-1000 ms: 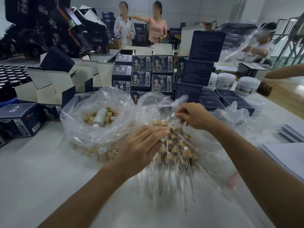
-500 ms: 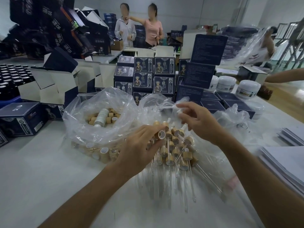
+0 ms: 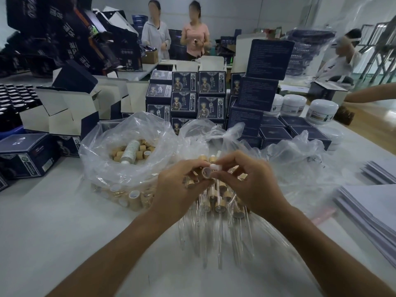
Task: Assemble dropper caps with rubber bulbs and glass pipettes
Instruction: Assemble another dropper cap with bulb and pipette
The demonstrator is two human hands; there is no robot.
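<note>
Your left hand (image 3: 182, 187) curls its fingers around a tan dropper cap (image 3: 206, 173), its open end turned toward you, above the middle of the white table (image 3: 42, 221). Your right hand (image 3: 248, 183) meets it there, thumb and forefinger pinching a white rubber bulb (image 3: 214, 166) right at the cap's rim. Beneath both hands lies a heap of assembled droppers (image 3: 218, 202), glass pipettes (image 3: 219, 243) fanned toward you on clear plastic. To the left, bare tabletop runs to the near edge. A clear plastic bag (image 3: 128, 146) left of the hands, mouth open, holds loose tan caps (image 3: 141, 151) and a white roll, with more caps pressed against its lower wall. Dark blue boxes (image 3: 211, 86) stand stacked behind. To the right sit crumpled plastic (image 3: 300, 155), white jars (image 3: 321, 111) and stacked paper sheets (image 3: 372, 202) at the table's right edge.
</note>
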